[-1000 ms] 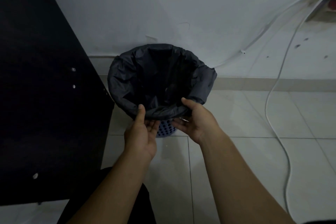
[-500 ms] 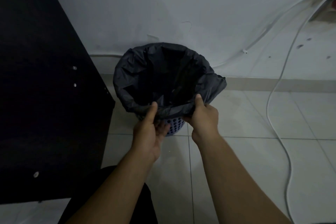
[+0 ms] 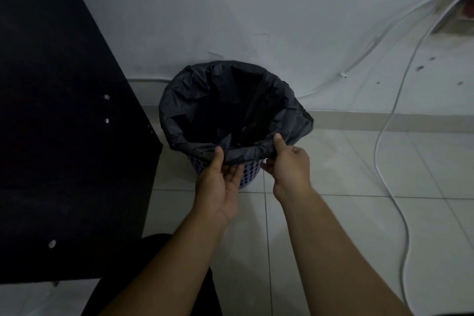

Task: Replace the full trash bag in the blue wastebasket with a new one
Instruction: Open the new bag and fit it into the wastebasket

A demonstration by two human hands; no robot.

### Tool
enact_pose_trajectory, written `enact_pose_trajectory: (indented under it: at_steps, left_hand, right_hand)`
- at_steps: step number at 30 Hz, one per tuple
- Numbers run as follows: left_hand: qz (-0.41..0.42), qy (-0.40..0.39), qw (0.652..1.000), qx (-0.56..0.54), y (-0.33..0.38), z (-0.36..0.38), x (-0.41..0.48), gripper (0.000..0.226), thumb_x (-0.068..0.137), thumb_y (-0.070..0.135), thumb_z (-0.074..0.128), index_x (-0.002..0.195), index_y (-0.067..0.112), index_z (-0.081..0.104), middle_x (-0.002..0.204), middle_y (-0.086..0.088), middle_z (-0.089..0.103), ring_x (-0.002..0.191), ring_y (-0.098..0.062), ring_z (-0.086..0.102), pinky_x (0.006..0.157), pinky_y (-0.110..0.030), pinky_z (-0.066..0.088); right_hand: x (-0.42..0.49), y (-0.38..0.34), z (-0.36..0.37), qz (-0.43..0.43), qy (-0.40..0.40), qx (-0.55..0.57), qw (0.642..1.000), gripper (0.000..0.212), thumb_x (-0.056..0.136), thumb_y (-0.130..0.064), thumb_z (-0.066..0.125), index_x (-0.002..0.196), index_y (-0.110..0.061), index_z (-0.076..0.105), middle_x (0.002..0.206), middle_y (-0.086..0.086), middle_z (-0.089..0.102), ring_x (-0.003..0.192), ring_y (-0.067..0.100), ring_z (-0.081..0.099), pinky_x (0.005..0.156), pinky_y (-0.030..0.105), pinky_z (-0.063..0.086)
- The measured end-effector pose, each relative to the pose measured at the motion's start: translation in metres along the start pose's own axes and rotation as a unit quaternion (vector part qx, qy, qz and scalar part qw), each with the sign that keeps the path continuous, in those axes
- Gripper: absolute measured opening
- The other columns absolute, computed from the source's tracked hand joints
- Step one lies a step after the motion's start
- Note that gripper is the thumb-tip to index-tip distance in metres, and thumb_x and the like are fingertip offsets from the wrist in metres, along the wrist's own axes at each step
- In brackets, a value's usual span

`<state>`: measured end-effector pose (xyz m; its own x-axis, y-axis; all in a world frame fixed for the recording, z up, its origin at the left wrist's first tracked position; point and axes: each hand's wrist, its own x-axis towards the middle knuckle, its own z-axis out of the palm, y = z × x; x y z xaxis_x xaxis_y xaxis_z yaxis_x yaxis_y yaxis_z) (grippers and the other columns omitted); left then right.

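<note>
L hand (image 3: 218, 185), R hand (image 3: 291, 169): same bag (image 3: 184, 100) grip

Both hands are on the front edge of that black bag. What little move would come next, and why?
Probably a short downward tug. The left hand and right hand each pinch the near flap of the bag, which is draped over the rim of the blue basket but sits loose and wrinkled; pulling it down should seat it snugly.
</note>
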<state>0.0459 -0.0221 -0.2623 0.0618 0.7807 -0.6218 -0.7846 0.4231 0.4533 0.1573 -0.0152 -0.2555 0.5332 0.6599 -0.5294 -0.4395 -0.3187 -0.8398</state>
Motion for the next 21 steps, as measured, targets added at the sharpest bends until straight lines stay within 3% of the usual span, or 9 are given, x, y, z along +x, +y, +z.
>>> enact_pose_trajectory:
  at_steps: [3,6,10,13,16,18,21]
  left_hand:
    - [0.012,0.003,1.0,-0.009,0.002,0.0,0.002,0.034,0.096,0.025,0.059,0.124,0.006,0.058,0.114,-0.011,0.067,0.104,-0.018,0.065,0.083,-0.029,0.055]
    - [0.028,0.011,1.0,-0.009,0.004,-0.001,0.004,0.028,0.096,0.027,0.059,0.118,0.009,0.06,0.112,-0.01,0.067,0.102,-0.018,0.065,0.083,-0.029,0.055]
    - [0.033,0.019,0.999,0.009,0.003,-0.002,0.005,0.04,0.095,0.032,0.061,0.127,0.009,0.059,0.116,-0.008,0.067,0.103,-0.017,0.066,0.081,-0.027,0.057]
    - [0.008,0.013,1.0,0.02,0.004,0.0,0.004,0.048,0.095,0.04,0.058,0.13,0.007,0.055,0.113,-0.011,0.065,0.098,-0.018,0.064,0.082,-0.03,0.055]
    - [0.002,0.004,0.999,0.032,0.005,0.001,0.004,0.055,0.097,0.042,0.053,0.138,0.008,0.047,0.128,-0.018,0.056,0.1,-0.02,0.063,0.088,-0.032,0.052]
    - [0.018,0.006,0.999,0.043,0.006,-0.001,0.005,0.055,0.097,0.042,0.052,0.139,0.007,0.046,0.132,-0.018,0.055,0.101,-0.02,0.063,0.082,-0.03,0.054]
    - [0.046,0.014,0.997,0.058,0.01,-0.005,0.008,0.052,0.097,0.043,0.053,0.136,0.009,0.05,0.131,-0.016,0.058,0.103,-0.019,0.064,0.08,-0.028,0.055]
  right_hand:
    - [0.0,0.001,0.001,-0.041,0.015,-0.007,0.999,0.025,0.095,-0.025,0.057,0.083,-0.004,0.058,0.096,0.022,0.07,0.088,0.035,0.07,0.075,0.052,0.06]
    - [0.0,0.008,-0.001,-0.057,0.038,-0.025,0.997,0.017,0.086,-0.022,0.05,0.076,-0.009,0.051,0.082,0.017,0.061,0.076,0.031,0.061,0.071,0.061,0.056]
    - [-0.001,0.014,-0.002,-0.011,0.014,0.002,1.0,0.005,0.089,-0.009,0.053,0.085,-0.007,0.052,0.093,0.03,0.063,0.08,0.04,0.068,0.068,0.053,0.061]
    - [0.002,0.012,0.001,-0.012,0.0,0.028,1.0,0.014,0.09,0.004,0.051,0.086,-0.009,0.048,0.089,0.023,0.06,0.076,0.037,0.066,0.066,0.046,0.062]
    - [0.005,0.008,0.002,0.0,-0.008,0.012,1.0,0.014,0.088,0.009,0.048,0.078,0.002,0.056,0.08,0.016,0.06,0.078,0.032,0.062,0.074,0.054,0.06]
    - [0.007,0.005,0.003,0.013,-0.01,0.015,1.0,0.015,0.083,0.005,0.05,0.089,0.017,0.056,0.081,0.016,0.061,0.078,0.029,0.059,0.081,0.065,0.053]
    - [0.005,0.0,0.005,0.051,-0.043,0.056,0.996,0.03,0.087,-0.018,0.06,0.108,0.003,0.063,0.103,0.018,0.071,0.093,0.032,0.07,0.082,0.054,0.058]
